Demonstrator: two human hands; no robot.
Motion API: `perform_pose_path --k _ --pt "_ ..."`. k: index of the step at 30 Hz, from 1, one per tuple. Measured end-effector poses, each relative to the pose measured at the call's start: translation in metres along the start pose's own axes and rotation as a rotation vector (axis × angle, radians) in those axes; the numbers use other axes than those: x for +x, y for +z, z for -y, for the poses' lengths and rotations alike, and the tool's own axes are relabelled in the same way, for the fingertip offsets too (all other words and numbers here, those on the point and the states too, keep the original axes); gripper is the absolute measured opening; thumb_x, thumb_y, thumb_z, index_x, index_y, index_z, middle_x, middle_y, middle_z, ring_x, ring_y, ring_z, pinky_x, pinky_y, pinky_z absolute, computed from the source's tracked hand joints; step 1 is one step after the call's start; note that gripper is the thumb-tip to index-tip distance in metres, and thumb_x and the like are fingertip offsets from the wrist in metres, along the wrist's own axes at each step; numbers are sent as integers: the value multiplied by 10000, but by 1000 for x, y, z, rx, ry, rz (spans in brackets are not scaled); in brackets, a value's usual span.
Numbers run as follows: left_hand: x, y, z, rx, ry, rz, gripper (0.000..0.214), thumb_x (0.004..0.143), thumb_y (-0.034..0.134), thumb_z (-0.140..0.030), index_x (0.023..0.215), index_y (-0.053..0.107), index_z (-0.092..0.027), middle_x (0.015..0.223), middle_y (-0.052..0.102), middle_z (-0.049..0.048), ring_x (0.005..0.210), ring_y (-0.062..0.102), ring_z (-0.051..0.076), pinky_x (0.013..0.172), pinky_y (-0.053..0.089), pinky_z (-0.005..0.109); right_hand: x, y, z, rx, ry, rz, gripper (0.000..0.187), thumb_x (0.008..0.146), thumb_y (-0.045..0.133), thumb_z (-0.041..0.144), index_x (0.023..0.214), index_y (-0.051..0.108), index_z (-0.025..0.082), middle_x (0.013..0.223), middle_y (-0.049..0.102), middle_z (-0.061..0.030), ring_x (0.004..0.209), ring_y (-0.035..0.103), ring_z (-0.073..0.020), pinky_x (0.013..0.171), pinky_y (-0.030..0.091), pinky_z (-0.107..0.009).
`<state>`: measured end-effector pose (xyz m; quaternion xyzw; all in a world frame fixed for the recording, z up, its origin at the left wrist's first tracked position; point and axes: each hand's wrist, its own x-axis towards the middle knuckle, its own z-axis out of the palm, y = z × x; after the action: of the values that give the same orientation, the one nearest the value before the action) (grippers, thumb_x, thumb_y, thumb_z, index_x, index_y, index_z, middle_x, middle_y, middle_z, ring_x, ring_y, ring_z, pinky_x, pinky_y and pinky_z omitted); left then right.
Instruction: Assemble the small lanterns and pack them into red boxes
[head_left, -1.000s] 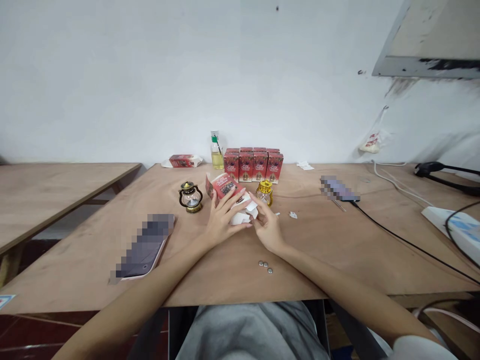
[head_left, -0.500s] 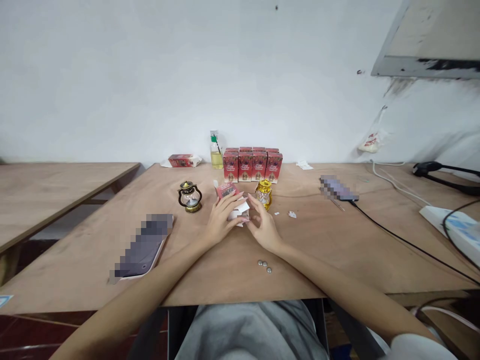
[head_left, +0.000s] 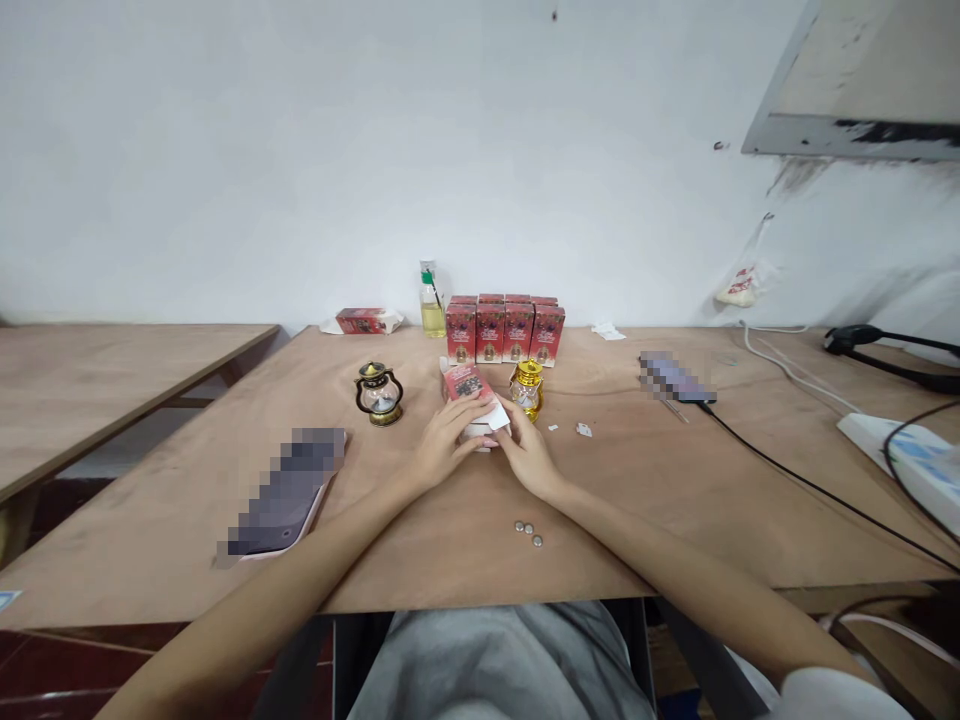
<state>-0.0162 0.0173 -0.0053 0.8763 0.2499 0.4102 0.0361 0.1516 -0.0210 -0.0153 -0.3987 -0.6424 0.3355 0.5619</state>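
A small red printed carton [head_left: 466,381] with white end flaps lies tilted on the wooden table between my hands. My left hand [head_left: 444,443] grips it from the left, fingers over its top and thumb at the near end. Against the right side of the flap end is my right hand [head_left: 531,460], its fingers bent around the carton and partly hidden by it. Just beyond that hand stands a gold mini lantern [head_left: 529,388]. A bronze-coloured mini lantern [head_left: 379,394] is left of the carton. Three small round silver button cells [head_left: 529,529] rest nearer me.
Several red cartons [head_left: 504,333] stand in rows at the back, beside a bottle of yellow liquid [head_left: 433,312]. Another carton [head_left: 361,321] lies far left. Phones [head_left: 289,500] lie on both sides; a cable runs right to a power strip [head_left: 904,455]. Paper scraps [head_left: 583,430] lie right.
The carton has turned, showing more of its red printed face, and its flap end has shifted right. My right fingers have moved in against it. The lanterns and button cells stay put.
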Motion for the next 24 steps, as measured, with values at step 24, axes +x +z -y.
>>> perform_pose_path --k 24 --pt "0 -4 -1 141 100 -71 358 917 498 -255 1268 517 -191 1251 606 104 1212 534 220 1006 477 429 6 -8 2 30 -57 83 645 740 531 79 1353 445 260 1368 524 -48 1239 514 -194 1031 428 -386"
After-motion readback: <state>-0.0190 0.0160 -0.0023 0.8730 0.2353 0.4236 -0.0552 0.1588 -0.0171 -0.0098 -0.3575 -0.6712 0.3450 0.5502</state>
